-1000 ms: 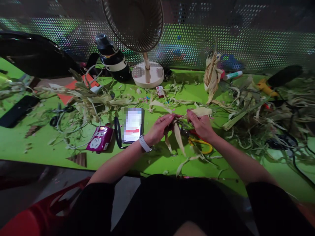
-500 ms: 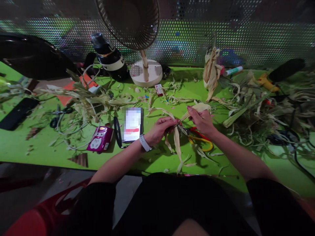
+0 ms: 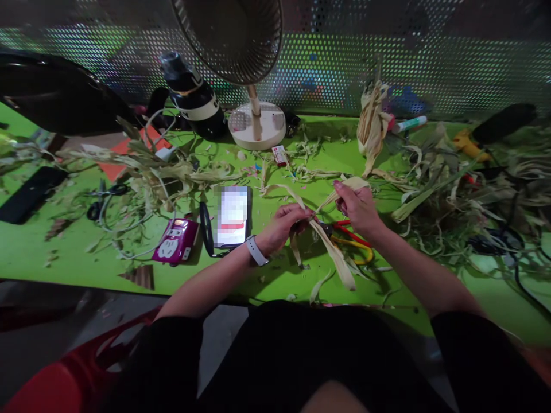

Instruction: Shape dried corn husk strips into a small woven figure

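Dry corn husk strips (image 3: 333, 252) hang from the pinched fingers of my left hand (image 3: 286, 228), which is closed on them where they meet. One strip points up and left, while another slants down to the right over the table. My right hand (image 3: 358, 207) is closed on a husk piece that stretches across to the left fingertips; its wide end shows above the knuckles. Beneath and between the hands lie pliers with red and yellow handles (image 3: 359, 252), partly covered by husk.
A phone (image 3: 232, 218) and a purple power socket (image 3: 175, 242) lie left of my hands. Behind stand a fan (image 3: 257, 137), a black bottle (image 3: 200, 109) and a husk bundle (image 3: 371, 129). Husk scraps (image 3: 434, 178) pile up at right. Scissors (image 3: 103, 201) lie farther left.
The hanging husk strip has swung from nearly straight down to slanting right. My right hand has shifted slightly right, away from the left, still gripping its husk piece.
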